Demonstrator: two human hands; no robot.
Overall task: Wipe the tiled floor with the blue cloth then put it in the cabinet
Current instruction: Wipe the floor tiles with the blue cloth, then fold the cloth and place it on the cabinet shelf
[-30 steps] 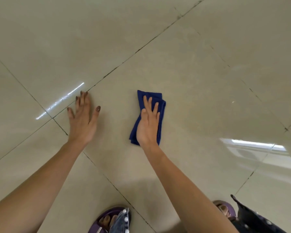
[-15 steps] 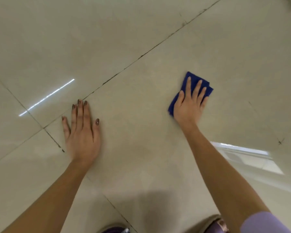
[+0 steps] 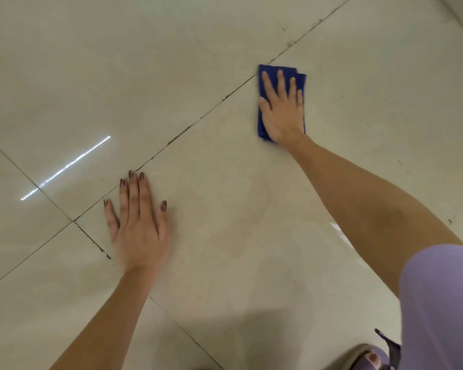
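The folded blue cloth (image 3: 272,78) lies flat on the beige tiled floor (image 3: 225,209), with its far left corner at a dark grout line. My right hand (image 3: 282,113) presses down on it with fingers spread, covering most of the cloth; blue shows at the far end and along the left edge. My left hand (image 3: 138,228) rests palm down on the bare tile nearer to me and to the left, fingers apart and holding nothing. No cabinet is in view.
Dark grout lines (image 3: 187,129) cross the glossy tiles diagonally, and a bright light streak (image 3: 64,168) reflects at the left. My purple sleeve (image 3: 439,303) and a sandalled foot (image 3: 369,359) fill the lower right corner.
My right hand has slid the cloth away from me and to the right, then up to the grout line. My left hand stays planted on the tile.
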